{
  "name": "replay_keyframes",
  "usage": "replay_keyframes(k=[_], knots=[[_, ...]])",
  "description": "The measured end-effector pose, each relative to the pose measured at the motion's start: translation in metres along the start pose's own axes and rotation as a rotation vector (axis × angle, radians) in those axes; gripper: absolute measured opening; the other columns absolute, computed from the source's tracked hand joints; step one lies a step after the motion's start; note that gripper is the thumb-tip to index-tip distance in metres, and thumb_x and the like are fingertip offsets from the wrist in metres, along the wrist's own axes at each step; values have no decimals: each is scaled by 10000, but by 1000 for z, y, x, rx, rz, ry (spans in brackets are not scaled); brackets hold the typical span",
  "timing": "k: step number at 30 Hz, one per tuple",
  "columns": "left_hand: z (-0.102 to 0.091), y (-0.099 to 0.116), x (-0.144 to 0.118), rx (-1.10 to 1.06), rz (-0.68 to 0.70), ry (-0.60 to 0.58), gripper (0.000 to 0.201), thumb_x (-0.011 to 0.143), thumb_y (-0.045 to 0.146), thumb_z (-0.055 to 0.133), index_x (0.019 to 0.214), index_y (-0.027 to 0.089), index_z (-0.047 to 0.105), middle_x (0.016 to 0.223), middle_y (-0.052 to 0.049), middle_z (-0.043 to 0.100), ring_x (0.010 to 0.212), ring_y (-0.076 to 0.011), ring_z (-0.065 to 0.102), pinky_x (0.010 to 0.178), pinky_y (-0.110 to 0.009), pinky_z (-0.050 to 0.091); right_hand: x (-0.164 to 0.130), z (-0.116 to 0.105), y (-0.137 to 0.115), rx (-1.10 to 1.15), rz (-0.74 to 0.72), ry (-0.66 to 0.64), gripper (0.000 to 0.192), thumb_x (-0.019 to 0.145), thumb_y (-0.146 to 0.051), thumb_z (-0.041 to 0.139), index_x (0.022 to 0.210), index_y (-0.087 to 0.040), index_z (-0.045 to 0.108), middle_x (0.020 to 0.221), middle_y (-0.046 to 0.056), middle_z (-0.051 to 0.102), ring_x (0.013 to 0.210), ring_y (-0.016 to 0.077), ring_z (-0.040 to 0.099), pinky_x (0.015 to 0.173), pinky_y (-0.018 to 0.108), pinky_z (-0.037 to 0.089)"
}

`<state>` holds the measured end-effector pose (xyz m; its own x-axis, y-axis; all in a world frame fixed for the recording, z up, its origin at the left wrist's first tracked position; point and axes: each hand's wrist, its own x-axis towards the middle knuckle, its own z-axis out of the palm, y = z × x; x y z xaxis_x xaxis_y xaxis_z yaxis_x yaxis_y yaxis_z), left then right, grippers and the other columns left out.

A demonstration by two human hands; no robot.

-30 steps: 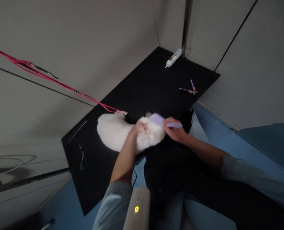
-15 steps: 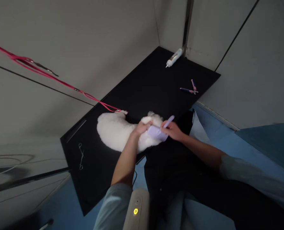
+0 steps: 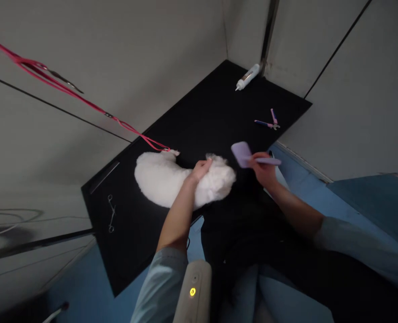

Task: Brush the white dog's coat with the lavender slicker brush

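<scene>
Brush [image 3: 241,154] (gripped by right hand [image 3: 263,172]) lifted off dog [image 3: 162,177] at table [image 3: 202,114] near edge; brushing seemingly paused; left hand [image 3: 201,171] on fur, closure unclear.

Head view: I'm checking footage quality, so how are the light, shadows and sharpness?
Head view: dim overall, a soft shadow on the wall; head view: the black tabletop shows little detail, the white animal stands out pale; head view: the purple brush looks slightly blurred.

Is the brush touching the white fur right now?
No, a dark gap shows between the brush in the right hand and the white fur.
</scene>
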<state>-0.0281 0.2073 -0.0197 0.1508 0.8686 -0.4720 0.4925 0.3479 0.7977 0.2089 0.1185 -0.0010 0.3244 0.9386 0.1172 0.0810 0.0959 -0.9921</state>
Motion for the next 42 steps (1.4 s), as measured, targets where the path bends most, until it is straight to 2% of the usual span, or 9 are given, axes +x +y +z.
replay_keyframes(k=[2, 6, 13, 18, 21, 25, 30, 35, 42], knots=[[3, 1, 3, 73, 30, 36, 490, 723, 587, 674, 522, 194, 461, 475, 30, 396, 479, -101, 360, 490, -257, 288, -8, -4, -7, -31, -60, 23, 210, 790, -442, 671, 781, -245, 600, 817, 26, 622, 793, 189, 598, 774, 358, 521], [6, 2, 2, 245, 60, 222, 406, 791, 449, 629, 522, 208, 444, 470, 30, 390, 522, -130, 413, 541, -266, 306, -57, 18, -8, 163, 96, -641, 244, 763, -462, 711, 776, -230, 636, 695, 3, 629, 672, 176, 612, 661, 330, 524], [-1, 13, -3, 567, 15, 453, 297, 871, 343, 552, 617, 194, 586, 689, -78, 662, 776, -218, 634, 704, -292, 399, -40, -13, 19, 103, 274, 62, 273, 754, -481, 697, 813, -235, 596, 669, -37, 588, 656, 146, 569, 656, 297, 471], [3, 10, -35, 351, 312, 694, 231, 838, 276, 593, 625, 191, 561, 788, -94, 655, 934, -231, 622, 864, -329, 457, -61, -1, 19, 308, 454, -436, 321, 665, -500, 752, 723, -223, 601, 564, -32, 582, 569, 155, 562, 602, 320, 462], [22, -25, -92, 36, 475, 891, 193, 842, 329, 625, 713, 190, 595, 808, -63, 645, 892, -197, 620, 888, -335, 481, -55, -12, 33, 384, 548, -231, 347, 606, -488, 775, 704, -226, 571, 506, -53, 534, 502, 129, 496, 549, 295, 418], [75, -70, -140, -594, 27, 599, 317, 910, 446, 585, 767, 172, 657, 723, -40, 676, 686, -158, 645, 711, -288, 534, -52, -24, 44, 373, 499, -123, 265, 636, -413, 746, 688, -236, 555, 466, -85, 461, 468, 100, 415, 520, 268, 360], [121, -65, -107, -1309, -163, 415, 265, 979, 388, 535, 941, 175, 690, 905, -60, 741, 863, -154, 701, 793, -258, 556, -60, -17, 51, 435, 663, -324, 360, 585, -461, 801, 746, -215, 593, 527, -49, 551, 525, 131, 523, 561, 292, 424], [120, -56, -83, -1460, -163, 296, 136, 951, 284, 593, 996, 199, 689, 921, -31, 758, 828, -126, 713, 783, -232, 571, -48, -48, 48, 378, 473, 126, 349, 601, -460, 790, 727, -248, 544, 524, -79, 505, 559, 130, 539, 575, 272, 423], [125, -52, -80, -1456, -206, 246, 134, 902, 257, 611, 925, 165, 705, 879, -63, 764, 1024, -218, 710, 972, -332, 542, -66, -18, 30, 418, 591, -230, 360, 633, -493, 784, 773, -227, 586, 543, -64, 561, 532, 122, 516, 591, 294, 445]])
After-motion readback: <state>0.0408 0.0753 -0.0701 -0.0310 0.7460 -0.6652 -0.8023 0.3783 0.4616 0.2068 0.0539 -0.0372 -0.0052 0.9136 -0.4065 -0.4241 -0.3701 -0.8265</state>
